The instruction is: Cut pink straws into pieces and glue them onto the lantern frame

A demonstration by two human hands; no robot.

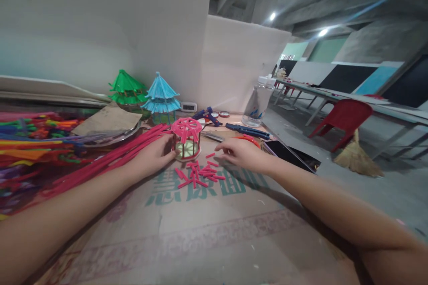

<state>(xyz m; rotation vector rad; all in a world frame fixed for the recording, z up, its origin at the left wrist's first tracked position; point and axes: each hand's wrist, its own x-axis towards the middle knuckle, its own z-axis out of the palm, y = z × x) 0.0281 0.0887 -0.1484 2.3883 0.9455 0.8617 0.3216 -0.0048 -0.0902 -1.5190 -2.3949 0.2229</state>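
Note:
A small pavilion model (186,136) with a pink slatted top, dark posts and a pale green round base stands on the cardboard. My left hand (157,153) grips it from the left, thumb by the base and fingers partly hidden behind the posts. To the right, my right hand (239,153) hovers low with fingers curved and apart, and nothing shows between them. Short pink pieces (200,173) lie scattered on the cardboard between my hands. Long pink fuzzy stems (110,160) run past my left forearm toward the model.
Finished-looking green (127,87) and blue (160,93) pavilions stand behind. A glue gun (209,116), a blue utility knife (247,131), a clear bottle (257,102) and a phone (289,156) lie around the back and right. Colourful stems (30,156) fill the left side.

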